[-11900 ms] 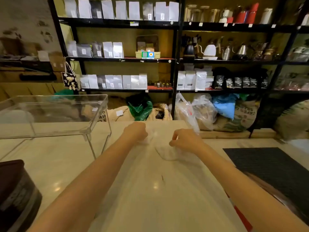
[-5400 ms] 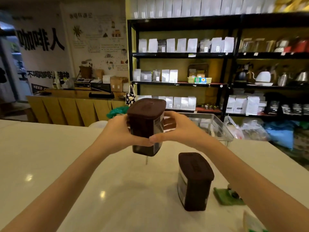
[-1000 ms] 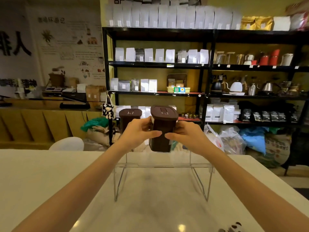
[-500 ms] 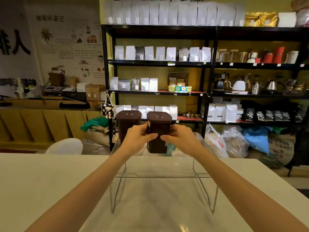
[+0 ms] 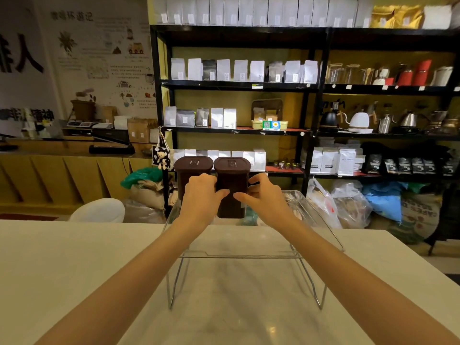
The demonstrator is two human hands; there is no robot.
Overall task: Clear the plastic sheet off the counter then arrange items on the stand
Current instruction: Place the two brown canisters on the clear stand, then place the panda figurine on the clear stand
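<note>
Hands (image 5: 232,199) hold brown canister (image 5: 231,188) upright.

We can't see the lower half of the left canister (image 5: 193,170), since the left hand (image 5: 200,195) sits right in front of it, so whether its base touches the clear stand (image 5: 316,220) we can't tell. The right canister (image 5: 231,185) has its middle covered by both hands, with the right hand (image 5: 261,197) wrapped around its far side, fingers mostly out of sight there. Both forearms run off the bottom edge. The stand's tray surface is nearly invisible against the counter (image 5: 74,257). Labels on the bags along the shelving unit (image 5: 239,84) are too small for us to read, and the wall poster (image 5: 99,58) text is blurry too.
</note>
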